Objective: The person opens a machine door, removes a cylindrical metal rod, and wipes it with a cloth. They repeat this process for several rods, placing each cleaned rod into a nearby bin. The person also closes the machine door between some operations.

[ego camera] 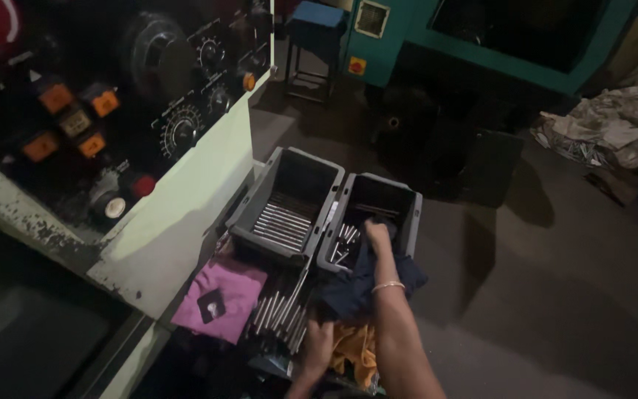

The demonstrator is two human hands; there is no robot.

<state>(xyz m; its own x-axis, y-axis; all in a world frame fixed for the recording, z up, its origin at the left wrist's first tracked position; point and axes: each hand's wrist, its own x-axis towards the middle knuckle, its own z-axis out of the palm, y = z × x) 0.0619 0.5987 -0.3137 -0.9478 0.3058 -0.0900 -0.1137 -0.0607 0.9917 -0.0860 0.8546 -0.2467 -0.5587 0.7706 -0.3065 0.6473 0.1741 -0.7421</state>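
In the right grey plastic bin (406,214), the right hand (376,235) reaches among short metal rods (345,238), grip indiscernible. The left hand (319,346) rests, fingers curled, beside loose steel rods (280,314).

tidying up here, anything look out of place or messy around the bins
Yes. A dark blue cloth droops over the right grey bin's front rim, and loose metal rods lie heaped outside the bins among a pink cloth and an orange rag.

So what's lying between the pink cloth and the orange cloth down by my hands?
A loose pile of metal rods lies between the pink cloth and the orange cloth, with the left hand beside them, in the head view.
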